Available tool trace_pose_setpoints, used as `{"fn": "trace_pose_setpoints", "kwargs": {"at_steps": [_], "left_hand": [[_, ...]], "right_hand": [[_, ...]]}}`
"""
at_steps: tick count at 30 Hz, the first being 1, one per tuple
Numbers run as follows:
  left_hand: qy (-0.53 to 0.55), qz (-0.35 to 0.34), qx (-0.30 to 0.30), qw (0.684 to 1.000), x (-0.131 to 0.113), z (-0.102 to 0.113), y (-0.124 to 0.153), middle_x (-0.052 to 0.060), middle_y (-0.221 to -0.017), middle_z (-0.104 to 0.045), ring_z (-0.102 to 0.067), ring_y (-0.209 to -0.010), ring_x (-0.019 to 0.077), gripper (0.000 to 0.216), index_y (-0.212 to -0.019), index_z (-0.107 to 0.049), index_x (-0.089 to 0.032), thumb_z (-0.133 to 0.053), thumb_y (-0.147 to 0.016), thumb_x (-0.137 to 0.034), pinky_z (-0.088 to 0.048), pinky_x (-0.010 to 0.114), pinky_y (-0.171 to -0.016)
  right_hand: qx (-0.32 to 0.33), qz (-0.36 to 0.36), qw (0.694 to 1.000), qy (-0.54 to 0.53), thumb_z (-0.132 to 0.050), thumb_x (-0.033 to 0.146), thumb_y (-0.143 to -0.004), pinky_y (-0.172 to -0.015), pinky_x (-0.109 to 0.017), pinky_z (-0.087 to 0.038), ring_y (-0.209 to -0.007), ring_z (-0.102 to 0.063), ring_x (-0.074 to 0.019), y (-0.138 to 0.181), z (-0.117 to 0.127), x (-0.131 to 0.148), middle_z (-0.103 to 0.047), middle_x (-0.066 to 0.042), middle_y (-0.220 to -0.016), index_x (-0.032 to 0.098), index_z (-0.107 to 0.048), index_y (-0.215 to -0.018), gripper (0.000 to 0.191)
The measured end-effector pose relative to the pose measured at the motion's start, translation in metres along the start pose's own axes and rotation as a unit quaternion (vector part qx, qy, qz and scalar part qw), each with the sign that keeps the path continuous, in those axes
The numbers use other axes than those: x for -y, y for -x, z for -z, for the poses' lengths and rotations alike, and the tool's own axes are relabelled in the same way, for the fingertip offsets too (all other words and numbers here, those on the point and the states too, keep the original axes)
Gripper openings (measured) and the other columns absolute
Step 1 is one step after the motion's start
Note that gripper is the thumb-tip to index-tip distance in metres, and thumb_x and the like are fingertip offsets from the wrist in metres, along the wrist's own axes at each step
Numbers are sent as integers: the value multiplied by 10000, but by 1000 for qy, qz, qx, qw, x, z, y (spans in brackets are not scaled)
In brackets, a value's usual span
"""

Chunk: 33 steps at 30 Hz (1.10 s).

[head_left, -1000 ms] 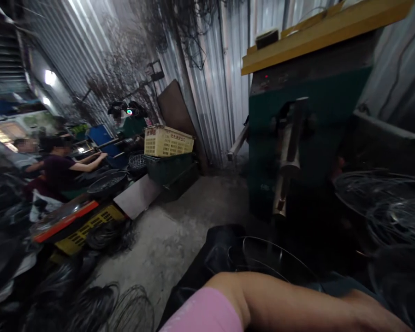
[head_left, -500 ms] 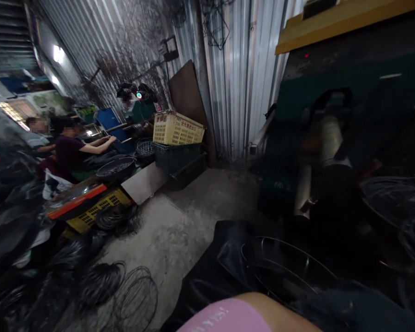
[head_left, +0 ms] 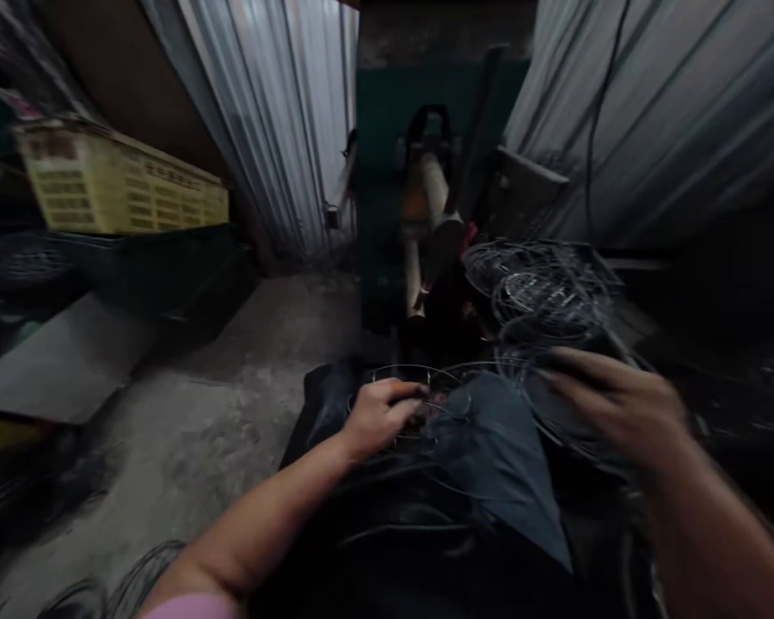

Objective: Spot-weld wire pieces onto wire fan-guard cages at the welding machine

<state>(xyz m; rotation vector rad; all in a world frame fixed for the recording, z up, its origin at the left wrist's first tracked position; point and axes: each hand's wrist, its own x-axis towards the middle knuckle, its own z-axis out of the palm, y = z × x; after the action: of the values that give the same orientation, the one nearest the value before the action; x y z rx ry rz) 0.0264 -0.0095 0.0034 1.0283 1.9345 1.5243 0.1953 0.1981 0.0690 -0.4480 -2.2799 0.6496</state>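
My left hand (head_left: 383, 419) is over my lap, its fingers curled round a thin wire ring (head_left: 455, 376). Blue-grey cloth (head_left: 496, 447) covers my thigh there, and loops of wire cross it. Further right, my right hand (head_left: 625, 408) reaches to the edge of several wire rings (head_left: 564, 421), fingers pointing left. Blur and shadow at its dark fingertips hide whether it grips a wire. Just beyond lies a tangled heap of shiny wire rings (head_left: 548, 288).
A dark green machine (head_left: 380, 189) with pale cylindrical bars (head_left: 435, 189) stands straight ahead. At left, a yellow crate (head_left: 161, 193) sits on a dark green crate (head_left: 168, 266), beside a pale board (head_left: 64, 357). More wire coils (head_left: 145, 572) lie on the concrete floor (head_left: 212, 413).
The view has swung right and down, from the co-workers at left to the machine and my lap. Both my hands have come into sight, the left on a wire ring.
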Motion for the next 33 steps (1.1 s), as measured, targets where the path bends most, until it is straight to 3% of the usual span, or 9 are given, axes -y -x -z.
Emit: {"fn": "trace_pose_setpoints", "kwargs": {"at_steps": [2, 4, 7, 9, 13, 18, 24, 27, 33], "left_hand": [[-51, 6, -31, 998, 21, 24, 12, 52, -908, -703, -657, -851, 178, 194, -906, -727, -184, -579, -786, -222, -521, 310, -832], [-119, -9, -89, 989, 41, 38, 19, 72, -1049, -676, -630, -1001, 216, 233, -953, -717, -193, -622, -742, -217, -483, 364, -929], [-198, -6, -145, 969, 66, 47, 20, 126, -1378, -486, -408, -1306, 307, 732, -1301, -532, -194, -754, -604, -236, -341, 466, -1073], [-194, 32, -103, 975, 80, 49, 16, 158, -1405, -453, -389, -1320, 316, 918, -1400, -403, -162, -785, -568, -232, -337, 466, -1075], [-141, 71, -31, 987, 95, 52, 12, 120, -1263, -590, -563, -1157, 264, 819, -1365, -453, -162, -767, -611, -230, -423, 408, -1016], [-149, -31, -40, 988, 81, 64, -4, 79, -1241, -607, -582, -1126, 233, 719, -1331, -497, -211, -739, -654, -225, -445, 375, -994], [-267, -213, -91, 935, 46, 77, -50, 80, -1278, -580, -558, -1147, 227, 733, -1411, -391, -247, -664, -734, -179, -451, 386, -990], [-306, -254, -105, 911, 39, 71, -67, 89, -1249, -585, -543, -1161, 234, 600, -1353, -475, -254, -628, -778, -177, -451, 416, -995], [-324, -296, -116, 891, 48, 51, -92, 122, -1279, -557, -542, -1168, 265, 322, -1109, -668, -211, -635, -790, -183, -475, 447, -977]], "right_hand": [[71, 29, 996, -39, -657, 293, -808, -661, -278, -518, -726, -662, -178, -17, -39, 3, -697, -69, -809, 218, -729, -863, 118], [138, 50, 987, -73, -624, 242, -811, -636, -276, -505, -693, -659, -174, -33, -76, 13, -693, -55, -775, 213, -743, -851, 129], [187, 62, 978, -72, -655, 209, -775, -630, -257, -481, -683, -642, -159, -48, -111, 33, -676, -36, -748, 212, -749, -818, 104], [205, 66, 974, -72, -658, 199, -769, -621, -244, -467, -677, -628, -148, -53, -118, 42, -663, -28, -739, 209, -748, -814, 101], [234, 60, 965, -105, -641, 204, -779, -601, -228, -456, -650, -608, -128, -60, -113, 48, -635, -18, -712, 199, -744, -802, 106], [258, 24, 953, -156, -647, 247, -776, -611, -234, -468, -677, -610, -135, -76, -96, 47, -638, -21, -728, 200, -747, -794, 112], [189, -44, 960, -202, -699, 270, -736, -642, -252, -474, -706, -605, -144, -84, -89, 24, -643, -24, -754, 197, -746, -778, 96], [129, -72, 964, -221, -719, 299, -723, -613, -256, -462, -682, -591, -145, -76, -101, 2, -625, -21, -727, 202, -744, -768, 109], [-53, -98, 964, -241, -716, 257, -717, -609, -270, -450, -631, -550, -138, -61, -132, -28, -592, -3, -664, 214, -701, -685, 55]]}}
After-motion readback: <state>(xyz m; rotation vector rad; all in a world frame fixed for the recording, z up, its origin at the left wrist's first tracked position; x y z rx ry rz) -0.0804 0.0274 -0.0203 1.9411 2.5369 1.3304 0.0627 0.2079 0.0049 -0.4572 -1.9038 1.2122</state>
